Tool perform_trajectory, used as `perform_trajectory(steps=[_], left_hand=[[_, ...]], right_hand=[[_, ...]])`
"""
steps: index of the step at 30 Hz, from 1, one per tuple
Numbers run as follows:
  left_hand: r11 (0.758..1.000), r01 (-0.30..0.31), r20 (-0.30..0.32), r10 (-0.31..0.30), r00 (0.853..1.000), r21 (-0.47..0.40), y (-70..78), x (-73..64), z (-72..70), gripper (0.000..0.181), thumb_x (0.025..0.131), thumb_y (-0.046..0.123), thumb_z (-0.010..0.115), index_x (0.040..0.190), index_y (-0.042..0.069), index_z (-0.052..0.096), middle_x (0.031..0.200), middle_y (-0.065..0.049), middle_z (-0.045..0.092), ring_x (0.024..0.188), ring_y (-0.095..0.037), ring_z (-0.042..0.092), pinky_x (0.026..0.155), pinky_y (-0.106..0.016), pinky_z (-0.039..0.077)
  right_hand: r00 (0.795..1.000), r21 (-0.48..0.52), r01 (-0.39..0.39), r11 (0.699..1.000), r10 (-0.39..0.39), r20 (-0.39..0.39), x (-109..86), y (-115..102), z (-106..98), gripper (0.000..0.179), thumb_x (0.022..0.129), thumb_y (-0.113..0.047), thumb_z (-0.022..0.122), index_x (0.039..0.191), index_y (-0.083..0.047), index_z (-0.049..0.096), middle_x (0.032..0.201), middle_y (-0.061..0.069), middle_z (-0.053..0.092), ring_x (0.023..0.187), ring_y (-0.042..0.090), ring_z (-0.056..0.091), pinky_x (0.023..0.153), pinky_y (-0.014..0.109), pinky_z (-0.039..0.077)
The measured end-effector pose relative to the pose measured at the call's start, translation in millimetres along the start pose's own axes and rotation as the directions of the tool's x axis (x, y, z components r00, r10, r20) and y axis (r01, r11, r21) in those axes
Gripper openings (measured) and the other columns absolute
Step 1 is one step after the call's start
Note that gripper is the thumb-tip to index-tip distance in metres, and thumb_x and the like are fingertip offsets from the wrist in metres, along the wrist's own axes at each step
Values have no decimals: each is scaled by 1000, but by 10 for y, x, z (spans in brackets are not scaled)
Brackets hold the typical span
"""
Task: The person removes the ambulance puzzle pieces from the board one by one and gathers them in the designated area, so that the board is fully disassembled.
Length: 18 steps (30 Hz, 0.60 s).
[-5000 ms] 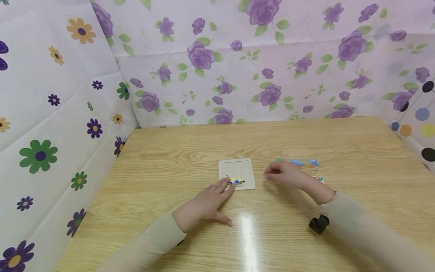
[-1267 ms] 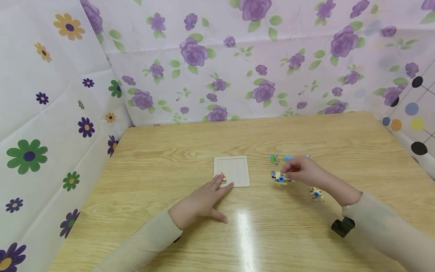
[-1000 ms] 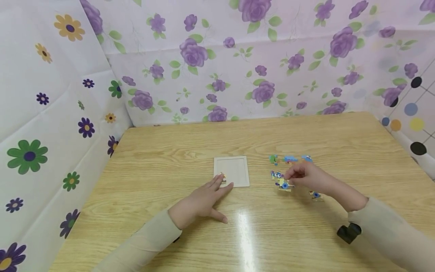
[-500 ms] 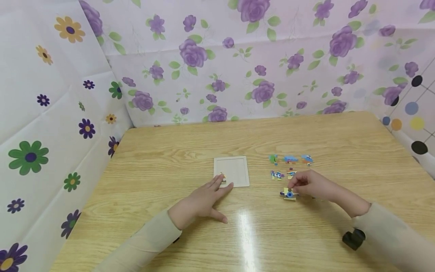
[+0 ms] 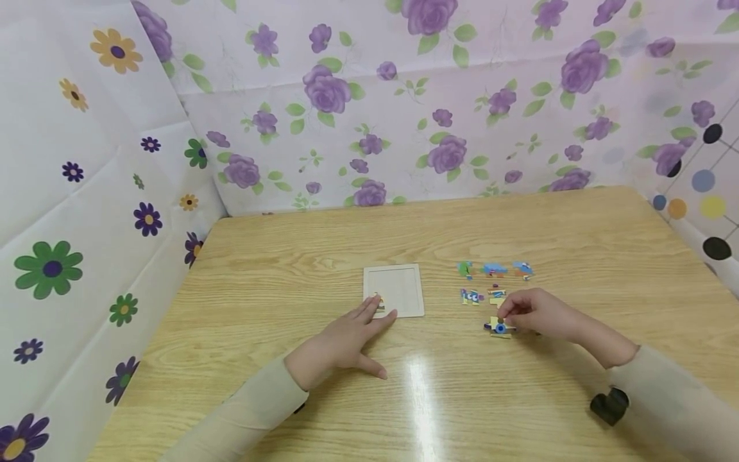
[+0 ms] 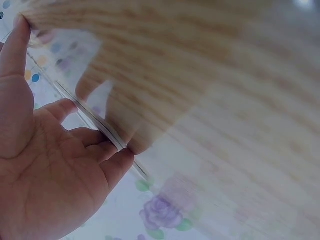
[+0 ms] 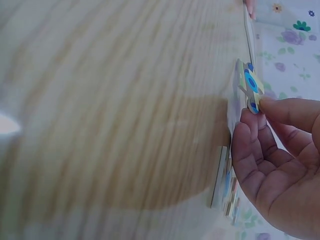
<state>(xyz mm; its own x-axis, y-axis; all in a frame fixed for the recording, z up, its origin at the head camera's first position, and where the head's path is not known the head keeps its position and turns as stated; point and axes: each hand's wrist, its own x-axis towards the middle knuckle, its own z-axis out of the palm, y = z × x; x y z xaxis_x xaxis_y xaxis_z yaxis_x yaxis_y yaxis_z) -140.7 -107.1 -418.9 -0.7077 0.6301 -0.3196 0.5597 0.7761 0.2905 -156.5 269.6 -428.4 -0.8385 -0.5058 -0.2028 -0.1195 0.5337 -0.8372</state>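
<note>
My left hand (image 5: 346, 340) lies with spread fingers on the lower left of a square pale puzzle tray (image 5: 401, 285). Beneath its fingertips, one puzzle piece (image 5: 378, 304) in the tray's lower left corner is partly covered. In the left wrist view those fingertips touch the tray's edge (image 6: 95, 117). Thumb and fingertips of my right hand (image 5: 545, 316) pinch a yellow puzzle piece (image 5: 500, 328) with a blue wheel, to the right of the tray. The right wrist view shows this held piece (image 7: 252, 82) tilted on edge, apparently just off the table.
Behind the right hand lie loose pieces in rows: a green one (image 5: 464, 269), two blue-orange ones (image 5: 494, 270), one with eyes (image 5: 471, 297) and a yellow-blue one (image 5: 497, 295). Another is mostly hidden under the right hand. Patterned cloth (image 5: 369, 154) hangs behind the table (image 5: 300, 256).
A wheel-marked piece like the held one was in the tray five seconds ago. Since then, my right hand has brought the pinched piece rightward and nearer, past the loose rows. The left hand stays put.
</note>
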Motion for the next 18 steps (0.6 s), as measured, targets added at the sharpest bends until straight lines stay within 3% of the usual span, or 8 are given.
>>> perform_trajectory(steps=[18], left_hand=[[1000,-8,-7,8,1000,12,12,-7,-12,104,72,56,72,153,20,19,159,-19,4,147,-30,5,116,-46,21]], right_hand=[[997,-100,-49,994,43,-57,14,2,-32,11,88,0,60,95,1,68,86,5,67,63,7,48,54,23,43]])
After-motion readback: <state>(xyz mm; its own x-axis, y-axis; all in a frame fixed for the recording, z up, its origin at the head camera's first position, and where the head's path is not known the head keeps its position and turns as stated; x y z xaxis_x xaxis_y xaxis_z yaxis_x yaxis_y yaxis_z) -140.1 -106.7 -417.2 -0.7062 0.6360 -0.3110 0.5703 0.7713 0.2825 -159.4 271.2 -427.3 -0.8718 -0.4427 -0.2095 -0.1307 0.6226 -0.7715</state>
